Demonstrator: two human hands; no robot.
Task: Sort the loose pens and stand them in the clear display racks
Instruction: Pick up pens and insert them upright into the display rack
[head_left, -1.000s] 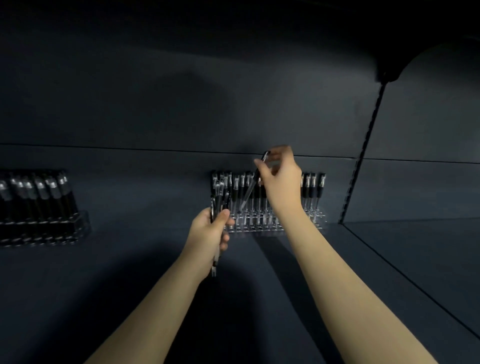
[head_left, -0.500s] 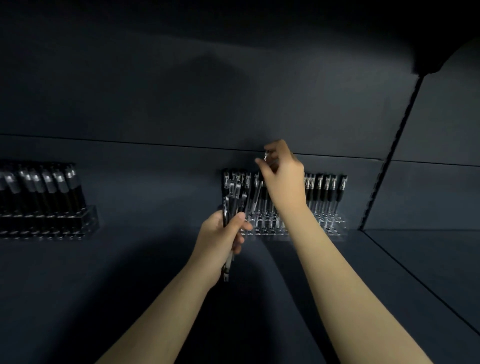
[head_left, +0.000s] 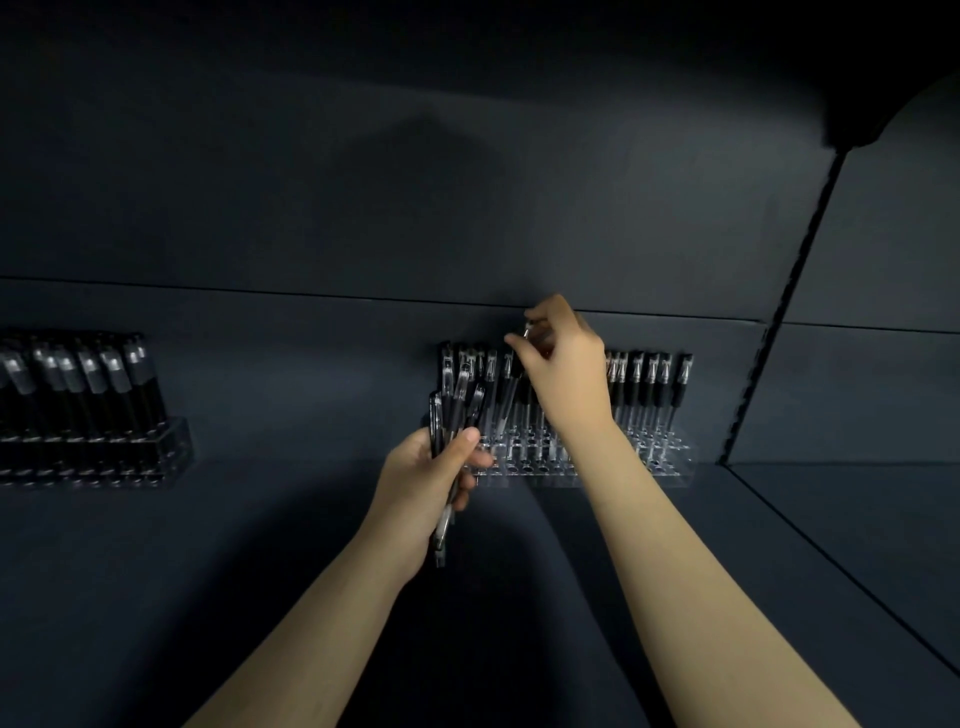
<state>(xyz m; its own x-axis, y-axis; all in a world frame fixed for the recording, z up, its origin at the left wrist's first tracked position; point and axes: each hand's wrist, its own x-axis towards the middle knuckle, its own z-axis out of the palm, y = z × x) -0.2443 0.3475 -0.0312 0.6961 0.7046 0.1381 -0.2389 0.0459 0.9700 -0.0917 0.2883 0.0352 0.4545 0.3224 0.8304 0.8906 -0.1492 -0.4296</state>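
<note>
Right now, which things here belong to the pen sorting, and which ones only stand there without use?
In the job:
- right hand, pinching a single pen at the clear rack
- left hand, gripping a bundle of pens

Only standing by:
- second rack of pens at the far left, untouched
- slotted upright strip on the right
</note>
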